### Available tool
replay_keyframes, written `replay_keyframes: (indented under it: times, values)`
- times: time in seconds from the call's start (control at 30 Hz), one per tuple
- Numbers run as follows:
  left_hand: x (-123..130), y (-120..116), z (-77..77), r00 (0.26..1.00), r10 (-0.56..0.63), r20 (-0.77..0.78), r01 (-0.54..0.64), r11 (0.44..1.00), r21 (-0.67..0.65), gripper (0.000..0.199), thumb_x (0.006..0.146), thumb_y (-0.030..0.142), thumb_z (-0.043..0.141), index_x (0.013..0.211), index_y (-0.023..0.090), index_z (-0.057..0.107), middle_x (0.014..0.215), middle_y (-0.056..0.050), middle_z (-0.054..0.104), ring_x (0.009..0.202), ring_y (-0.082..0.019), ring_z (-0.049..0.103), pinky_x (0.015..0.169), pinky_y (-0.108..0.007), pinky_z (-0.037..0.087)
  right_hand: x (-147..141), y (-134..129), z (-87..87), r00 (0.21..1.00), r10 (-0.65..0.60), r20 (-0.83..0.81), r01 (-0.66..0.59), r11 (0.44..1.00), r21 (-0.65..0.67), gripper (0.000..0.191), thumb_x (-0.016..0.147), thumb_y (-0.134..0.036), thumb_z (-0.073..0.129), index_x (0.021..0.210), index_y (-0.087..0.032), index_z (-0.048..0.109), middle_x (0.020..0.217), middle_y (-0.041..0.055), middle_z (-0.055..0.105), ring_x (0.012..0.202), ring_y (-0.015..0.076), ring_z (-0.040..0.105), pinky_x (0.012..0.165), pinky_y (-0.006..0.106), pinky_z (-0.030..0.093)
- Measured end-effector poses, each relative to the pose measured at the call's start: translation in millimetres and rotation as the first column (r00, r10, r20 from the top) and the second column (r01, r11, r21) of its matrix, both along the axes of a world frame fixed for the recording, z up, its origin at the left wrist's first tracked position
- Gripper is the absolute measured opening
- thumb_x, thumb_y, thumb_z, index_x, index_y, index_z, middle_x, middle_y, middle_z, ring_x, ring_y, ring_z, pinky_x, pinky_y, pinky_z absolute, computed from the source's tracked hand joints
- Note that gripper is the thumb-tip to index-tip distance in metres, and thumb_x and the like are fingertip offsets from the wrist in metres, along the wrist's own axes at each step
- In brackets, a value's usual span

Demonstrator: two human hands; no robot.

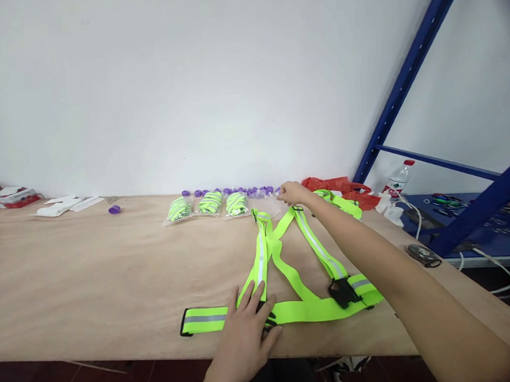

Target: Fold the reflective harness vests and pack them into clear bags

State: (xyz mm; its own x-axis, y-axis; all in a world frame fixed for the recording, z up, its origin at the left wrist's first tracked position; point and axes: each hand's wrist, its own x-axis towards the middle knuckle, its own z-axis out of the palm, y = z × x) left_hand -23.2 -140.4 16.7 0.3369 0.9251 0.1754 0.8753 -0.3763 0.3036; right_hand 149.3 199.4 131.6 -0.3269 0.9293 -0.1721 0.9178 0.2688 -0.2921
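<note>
A neon-yellow reflective harness vest [305,311] with silver stripes and black buckles lies spread on the wooden table. My left hand [248,328] rests on its waist strap, fingers spread, partly covering a black buckle. Stretched toward the back, my right hand [292,193] is closed beside clear plastic bags [267,206]; what its fingers pinch, if anything, is too small to tell. To the left of them, several clear bags hold rolled-up reflective strap [210,202]. Under my right forearm lies more neon-yellow strap [347,206], partly hidden.
Purple rings [237,190] line the wall, and one purple roll [115,209] sits farther left. A red plastic bag [346,186], a bottle [400,176] and a dark round object [423,255] are at right, near a blue metal frame [400,87]. White papers [61,205] lie left.
</note>
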Motion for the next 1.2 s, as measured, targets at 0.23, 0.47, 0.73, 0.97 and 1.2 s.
replay_keyframes:
  times: [0.23,0.47,0.73,0.97,1.2]
  values:
    - [-1.4,0.0,0.6,1.0,-0.008,0.003,0.008,1.0,-0.028,0.052,0.101,0.049,0.045,0.149,0.032,0.043,0.16,-0.005,0.035,0.148,-0.034,0.032,0.118,-0.065,0.025,-18.5,-10.6,-44.8,0.999,0.025,0.03,-0.023,0.996,-0.083,0.042,0.091,-0.051,0.063,0.09,-0.01,0.071,0.085,0.0121,0.072,0.079,0.0222,0.069,0.07,0.032,0.055]
    - [-1.0,-0.7,-2.5,0.998,0.009,0.063,-0.007,1.0,-0.031,0.052,0.1,0.052,0.045,0.149,0.036,0.043,0.161,-0.002,0.036,0.147,-0.032,0.033,0.119,-0.063,0.024,-43.5,-16.9,-61.0,0.999,-0.04,-0.016,0.039,0.995,-0.087,0.024,0.096,-0.036,0.063,0.107,-0.016,0.067,0.107,0.0088,0.07,0.093,0.0201,0.067,0.082,0.038,0.057]
    - [-0.2,0.1,-5.5,0.998,0.01,0.056,-0.01,1.0,0.007,0.052,0.099,0.048,0.05,0.149,0.035,0.044,0.16,-0.003,0.037,0.147,-0.032,0.034,0.12,-0.061,0.024,-40.3,8.3,-37.7,0.936,-0.152,-0.317,0.117,0.985,-0.126,0.029,0.098,-0.036,0.06,0.114,-0.012,0.063,0.097,0.0081,0.07,0.076,0.016,0.068,0.067,0.031,0.059]
    - [-0.1,0.9,-5.8,0.997,0.012,0.074,-0.01,1.0,-0.027,0.052,0.099,0.051,0.048,0.148,0.036,0.045,0.16,-0.002,0.036,0.147,-0.033,0.034,0.119,-0.063,0.025,-38.1,20.5,-37.4,0.844,-0.21,-0.494,0.16,0.977,-0.141,0.035,0.097,-0.036,0.061,0.127,-0.017,0.059,0.126,0.0096,0.061,0.105,0.0224,0.064,0.088,0.043,0.056]
    - [-2.3,2.3,-10.9,0.998,0.005,0.061,-0.003,1.0,-0.024,0.053,0.097,0.049,0.051,0.149,0.037,0.045,0.159,-0.003,0.037,0.146,-0.035,0.035,0.118,-0.065,0.026,-46.4,19.3,-57.6,0.868,-0.191,-0.459,0.151,0.981,-0.121,0.035,0.097,-0.035,0.061,0.126,-0.017,0.059,0.127,0.0102,0.061,0.106,0.0225,0.064,0.089,0.043,0.056]
